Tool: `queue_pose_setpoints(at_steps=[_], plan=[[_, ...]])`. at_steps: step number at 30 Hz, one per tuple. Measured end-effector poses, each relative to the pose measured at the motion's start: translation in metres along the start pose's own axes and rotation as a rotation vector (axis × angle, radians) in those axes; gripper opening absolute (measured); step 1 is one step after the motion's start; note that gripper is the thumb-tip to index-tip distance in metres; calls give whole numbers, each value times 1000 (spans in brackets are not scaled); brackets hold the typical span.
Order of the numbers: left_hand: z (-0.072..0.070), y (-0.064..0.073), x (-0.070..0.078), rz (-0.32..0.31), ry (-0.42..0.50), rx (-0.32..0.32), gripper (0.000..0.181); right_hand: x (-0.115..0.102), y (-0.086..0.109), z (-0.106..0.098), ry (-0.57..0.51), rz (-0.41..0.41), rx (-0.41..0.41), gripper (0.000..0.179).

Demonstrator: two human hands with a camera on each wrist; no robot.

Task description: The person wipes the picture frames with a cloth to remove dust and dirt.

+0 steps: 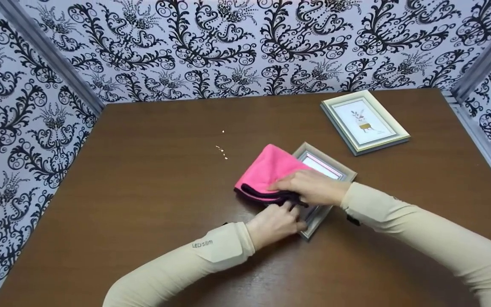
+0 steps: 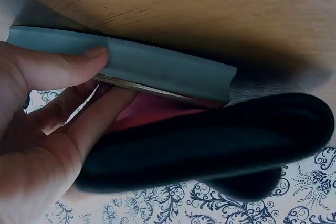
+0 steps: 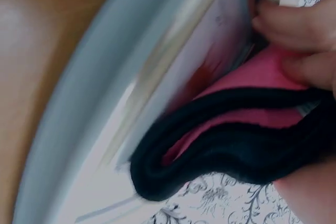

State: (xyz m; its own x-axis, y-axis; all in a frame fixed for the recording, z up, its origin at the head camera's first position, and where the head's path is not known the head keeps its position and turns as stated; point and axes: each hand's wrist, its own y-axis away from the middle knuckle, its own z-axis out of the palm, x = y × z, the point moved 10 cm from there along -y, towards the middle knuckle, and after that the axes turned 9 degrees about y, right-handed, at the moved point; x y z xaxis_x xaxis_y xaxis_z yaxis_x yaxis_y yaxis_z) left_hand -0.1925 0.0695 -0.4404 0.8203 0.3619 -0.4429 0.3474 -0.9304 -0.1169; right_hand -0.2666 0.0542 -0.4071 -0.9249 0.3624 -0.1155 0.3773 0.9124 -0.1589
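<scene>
A pink cloth (image 1: pixel 267 168) with a dark edging lies folded over a picture frame (image 1: pixel 311 228) with a light, greyish border. My right hand (image 1: pixel 313 186) holds the cloth against the front of this frame. Part of the frame's picture shows beyond the knuckles. At the near corner, my left hand (image 1: pixel 276 225) grips the frame, its thumb (image 2: pixel 68 68) along the outer side and its fingers over the front edge. The cloth's thick dark edging (image 3: pixel 231 150) loops over the frame's face in the right wrist view.
A second picture frame (image 1: pixel 365 121), cream-edged with a plant drawing, lies at the back right of the brown table (image 1: pixel 143 192). Several small pale bits (image 1: pixel 222 150) are scattered left of the cloth. Patterned walls (image 1: pixel 211 42) stand behind and at both sides.
</scene>
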Motion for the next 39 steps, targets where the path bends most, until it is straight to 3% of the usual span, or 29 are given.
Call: queue_pose_setpoints(at_steps=[4, 7, 12, 17, 21, 24, 29, 33, 36, 39], plan=[[-3, 0, -2, -6, 19, 25, 17, 12, 9, 2, -4, -21, -14, 56], [-2, -1, -4, -7, 41, 3, 18, 28, 15, 1, 26, 5, -16, 48], [5, -1, -5, -8, 89, -83, 21, 72, 29, -5, 129, 142, -1, 47], [7, -2, -4, -11, 98, -107, 22, 112, 36, -10, 195, 323, -15, 55], [6, -3, -3, -11, 94, -103, 22, 130, 31, -10, 201, 426, -44, 47], [6, -4, -2, -7, 90, -100, 22, 135, 18, -7, 154, 447, -82, 45], [4, -5, -3, -8, 78, -87, 25, 131, -11, 0, 104, 446, -201, 38], [3, -4, -4, -13, 54, -58, 22, 108, -32, 9, 71, 434, -316, 29], [2, -4, -4, -20, 23, -41, 20, 75, -49, 19, 55, 338, -399, 28], [2, -4, -3, -29, 3, -43, 22, 40, -62, 25, 45, 199, -442, 39]])
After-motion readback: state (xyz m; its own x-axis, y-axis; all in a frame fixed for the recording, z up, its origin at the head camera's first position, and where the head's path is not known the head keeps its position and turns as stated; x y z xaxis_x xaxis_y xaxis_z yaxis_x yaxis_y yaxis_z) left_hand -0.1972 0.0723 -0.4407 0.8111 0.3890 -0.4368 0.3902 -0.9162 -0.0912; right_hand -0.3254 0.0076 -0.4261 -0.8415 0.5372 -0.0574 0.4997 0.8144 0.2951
